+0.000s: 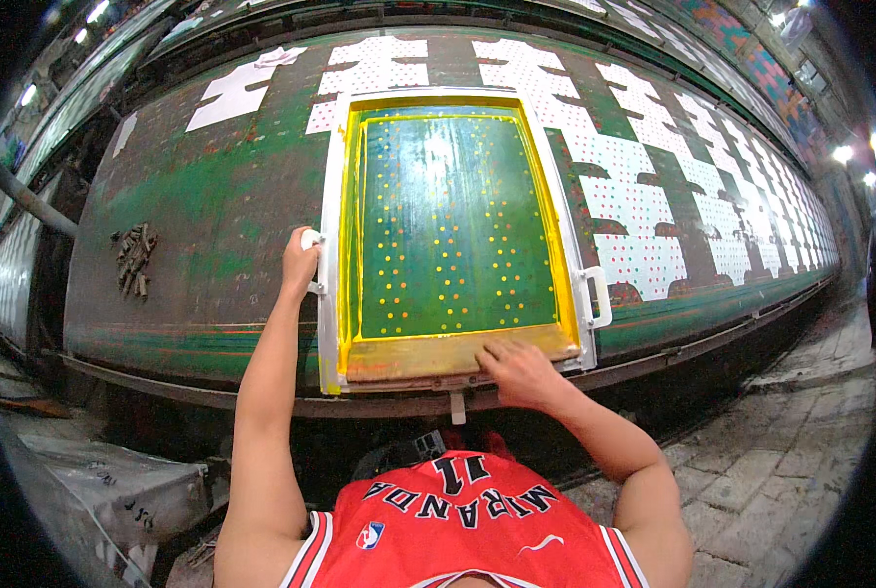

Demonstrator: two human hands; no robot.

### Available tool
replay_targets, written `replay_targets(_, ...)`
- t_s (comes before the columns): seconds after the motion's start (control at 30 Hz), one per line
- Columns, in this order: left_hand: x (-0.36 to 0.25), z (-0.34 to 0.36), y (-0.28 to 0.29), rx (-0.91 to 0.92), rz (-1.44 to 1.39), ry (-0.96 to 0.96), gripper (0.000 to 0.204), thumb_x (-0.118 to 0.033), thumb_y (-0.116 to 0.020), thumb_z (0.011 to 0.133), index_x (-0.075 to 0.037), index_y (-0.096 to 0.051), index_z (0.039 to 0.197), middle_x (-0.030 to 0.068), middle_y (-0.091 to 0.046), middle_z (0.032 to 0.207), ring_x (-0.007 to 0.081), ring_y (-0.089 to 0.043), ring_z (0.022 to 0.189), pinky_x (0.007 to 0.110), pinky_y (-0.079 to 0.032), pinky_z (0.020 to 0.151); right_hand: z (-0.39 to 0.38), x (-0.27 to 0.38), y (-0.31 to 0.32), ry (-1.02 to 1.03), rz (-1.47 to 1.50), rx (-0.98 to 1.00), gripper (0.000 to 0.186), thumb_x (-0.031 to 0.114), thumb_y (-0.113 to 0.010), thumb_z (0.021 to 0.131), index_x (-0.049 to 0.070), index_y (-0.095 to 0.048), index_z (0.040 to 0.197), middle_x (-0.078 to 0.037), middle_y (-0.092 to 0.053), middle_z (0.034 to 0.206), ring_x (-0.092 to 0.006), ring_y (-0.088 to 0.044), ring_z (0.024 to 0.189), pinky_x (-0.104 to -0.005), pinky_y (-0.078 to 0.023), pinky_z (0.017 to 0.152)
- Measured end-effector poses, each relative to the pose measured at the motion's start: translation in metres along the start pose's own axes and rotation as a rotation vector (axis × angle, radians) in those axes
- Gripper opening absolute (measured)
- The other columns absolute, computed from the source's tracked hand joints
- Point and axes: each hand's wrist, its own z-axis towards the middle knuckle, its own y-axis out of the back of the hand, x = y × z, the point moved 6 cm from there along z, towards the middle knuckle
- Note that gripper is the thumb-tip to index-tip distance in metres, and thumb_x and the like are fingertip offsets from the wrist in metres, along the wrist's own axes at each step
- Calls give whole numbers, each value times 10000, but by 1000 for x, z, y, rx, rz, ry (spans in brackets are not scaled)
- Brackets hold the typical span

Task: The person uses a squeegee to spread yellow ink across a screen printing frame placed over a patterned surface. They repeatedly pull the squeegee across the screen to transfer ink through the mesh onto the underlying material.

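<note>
A screen-printing frame (337,206) with pale edges and yellow tape along its inner border lies on the long table before me. Its green mesh (448,220) shows columns of small yellow and orange dots. My left hand (300,263) is wrapped round the white handle on the frame's left side. Across the frame's near end lies a wooden squeegee (413,359). The fingers of my right hand (524,374) curl over its top edge, right of the middle; my thumb is not plainly visible. A second white handle (601,298), on the right side, is untouched.
White cut fabric pieces (629,230) printed with small dots lie in rows along the green-stained table (212,225). A pile of short dark sticks (135,260) sits at left. A grey covered box (139,500) stands lower left, and stone paving (742,461) lies at right.
</note>
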Motion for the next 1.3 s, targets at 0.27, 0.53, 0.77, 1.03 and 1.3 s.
replay_targets(0.27,3,-14,34,-124,-895,140,287,-214,-430,1061,-5,-474,1252,196,-642,1192,279,-632,1075,409,-502,969,42,10,7,-223,-4,-13,332,198,-739,714,68,-661,1010,-120,-704,949,-322,-696,947,-464,-550,806)
replay_targets(0.53,-1,-27,65,-34,-1245,193,266,-191,-396,1065,3,-465,1233,243,-601,1264,345,-586,1212,456,-460,1067,44,13,3,-247,8,24,289,211,-717,698,65,-681,945,-113,-709,945,-319,-703,928,-465,-560,785)
replay_targets(0.77,28,-26,82,-141,-728,220,206,-72,-609,985,6,-536,1162,145,-655,1066,199,-651,912,343,-563,803,45,19,2,-273,-6,32,299,207,-726,687,65,-681,946,-115,-709,937,-332,-703,901,-470,-560,775)
replay_targets(1.03,19,-19,66,-19,-182,126,371,-253,-649,975,35,-577,1198,121,-657,1092,209,-642,952,344,-516,826,47,23,2,-329,-117,-95,255,207,-706,675,94,-701,903,-145,-720,884,-346,-712,818,-480,-557,699)
replay_targets(1.3,13,-17,29,179,-99,8,512,-90,-610,903,-63,-504,1403,160,-626,1223,280,-615,1115,384,-465,979,58,23,11,-358,-89,49,212,292,-758,725,109,-735,830,-161,-715,767,-349,-722,763,-483,-564,690)
